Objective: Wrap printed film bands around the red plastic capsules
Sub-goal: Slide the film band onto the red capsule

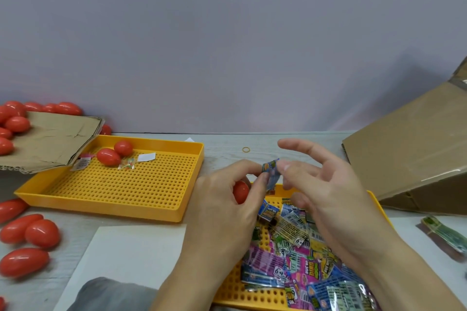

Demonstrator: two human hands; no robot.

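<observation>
My left hand [222,199] curls around a red plastic capsule [240,192] held in the palm. Its thumb and forefinger pinch a small printed film band [271,173]. My right hand [326,192] touches the band's other edge with thumb and fingertip, the other fingers spread wide. Both hands hover above a yellow perforated tray [255,296] heaped with several printed film bands [298,252]. Two more red capsules [109,156] lie in a second yellow tray [156,209] at the left.
Loose red capsules [30,232] lie on the table at the left, and more [15,124] spill from a cardboard box [53,139]. A tilted cardboard box [409,156] stands at right. White paper [131,252], a rubber band [246,150] and a film bundle [444,237] lie nearby.
</observation>
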